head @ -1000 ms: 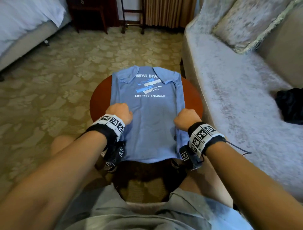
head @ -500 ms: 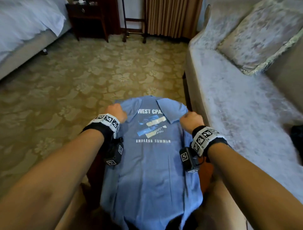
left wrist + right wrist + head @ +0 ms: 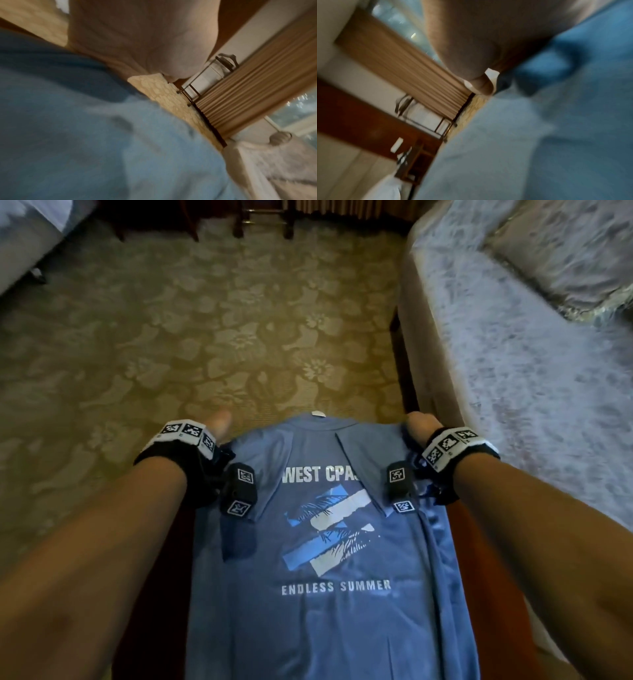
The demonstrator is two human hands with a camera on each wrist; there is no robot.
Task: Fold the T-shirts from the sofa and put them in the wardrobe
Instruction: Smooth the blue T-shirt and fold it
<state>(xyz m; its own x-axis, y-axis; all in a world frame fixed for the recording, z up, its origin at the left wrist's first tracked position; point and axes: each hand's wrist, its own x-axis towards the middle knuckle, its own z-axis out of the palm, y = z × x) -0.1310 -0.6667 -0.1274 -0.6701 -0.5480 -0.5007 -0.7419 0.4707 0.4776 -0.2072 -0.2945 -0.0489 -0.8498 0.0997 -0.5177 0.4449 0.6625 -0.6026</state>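
Both hands, left hand [image 3: 219, 422] and right hand [image 3: 419, 428], gripped the blue T-shirt's [image 3: 329, 542] shoulders at the table's far edge, probably to fold it over.

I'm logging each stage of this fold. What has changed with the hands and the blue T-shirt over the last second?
Both hands travelled from the shirt's middle edges up to its collar end. The left hand and right hand now sit at the two shoulder corners of the blue T-shirt; how they hold the cloth is hidden. The shirt stayed face up on the round table, sleeves folded in, beside the sofa.
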